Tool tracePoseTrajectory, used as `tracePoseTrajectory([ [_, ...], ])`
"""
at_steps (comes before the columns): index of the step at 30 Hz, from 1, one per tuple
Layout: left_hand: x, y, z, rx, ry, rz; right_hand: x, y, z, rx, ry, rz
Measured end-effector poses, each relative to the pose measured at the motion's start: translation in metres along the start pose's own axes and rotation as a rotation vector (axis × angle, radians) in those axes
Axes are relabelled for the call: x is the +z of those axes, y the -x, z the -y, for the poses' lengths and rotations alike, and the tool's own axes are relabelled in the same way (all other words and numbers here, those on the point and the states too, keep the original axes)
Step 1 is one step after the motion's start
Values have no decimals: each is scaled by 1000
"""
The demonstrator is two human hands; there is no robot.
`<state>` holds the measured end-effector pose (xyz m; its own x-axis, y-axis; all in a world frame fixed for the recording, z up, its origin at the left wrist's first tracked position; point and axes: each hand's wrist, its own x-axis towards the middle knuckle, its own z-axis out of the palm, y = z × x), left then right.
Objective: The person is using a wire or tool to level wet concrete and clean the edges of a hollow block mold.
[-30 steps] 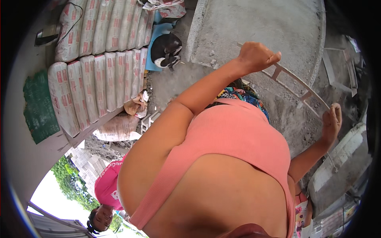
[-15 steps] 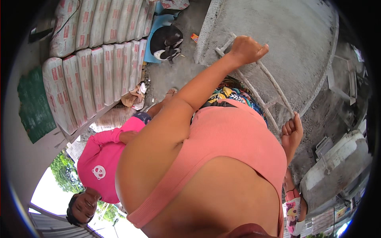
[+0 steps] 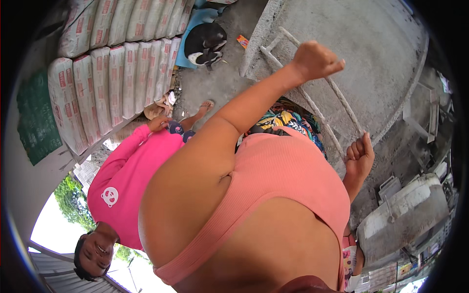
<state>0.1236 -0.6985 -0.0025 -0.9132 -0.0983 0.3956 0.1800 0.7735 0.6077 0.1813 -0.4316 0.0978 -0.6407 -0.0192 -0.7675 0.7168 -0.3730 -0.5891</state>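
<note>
A narrow ladder-like frame point(image 3: 273, 56), its two long rails crusted with grey cement, lies across a wide grey cement surface point(image 3: 376, 63). Closed into a fist with the thumb sticking out, my left hand point(image 3: 317, 62) is over the far rail; it is slightly blurred, and what its fingers hold is hidden. At the near right end of the same rail, my right hand point(image 3: 359, 158) has its fingers curled around the tip. My torso hides part of the near side.
Stacked cement bags point(image 3: 73, 105) stand at the left. A black-and-white dog point(image 3: 205, 41) lies curled on a blue sheet. A person in a pink top point(image 3: 141, 176) sits close at my left. At the right is a grey-white wheelbarrow-like tub point(image 3: 403, 219).
My left hand has shifted right along the rail, away from the frame's far-left corner. My right hand stays at the rail's end. The person in pink has moved a hand toward their knee.
</note>
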Motion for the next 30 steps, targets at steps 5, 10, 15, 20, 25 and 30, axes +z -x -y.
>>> tracePoseTrajectory([
  [5, 13, -12, -47, 61, 0, 129, -20, -12, 31, 13, 42, 50],
  [10, 39, -19, -75, 6, -96, 167, -42, -38, 74, 16, 150, 114],
  [15, 65, -18, -92, -46, -291, 53, -69, -72, 100, 57, 182, 320],
  [20, 117, -25, -150, -203, -318, -36, -129, -95, 155, 98, 196, 551],
  [25, 148, -15, -205, -221, -308, -190, -173, -103, 189, 43, 333, 739],
  [30, 126, -10, -219, -407, -268, -510, -151, -81, 192, 103, 319, 965],
])
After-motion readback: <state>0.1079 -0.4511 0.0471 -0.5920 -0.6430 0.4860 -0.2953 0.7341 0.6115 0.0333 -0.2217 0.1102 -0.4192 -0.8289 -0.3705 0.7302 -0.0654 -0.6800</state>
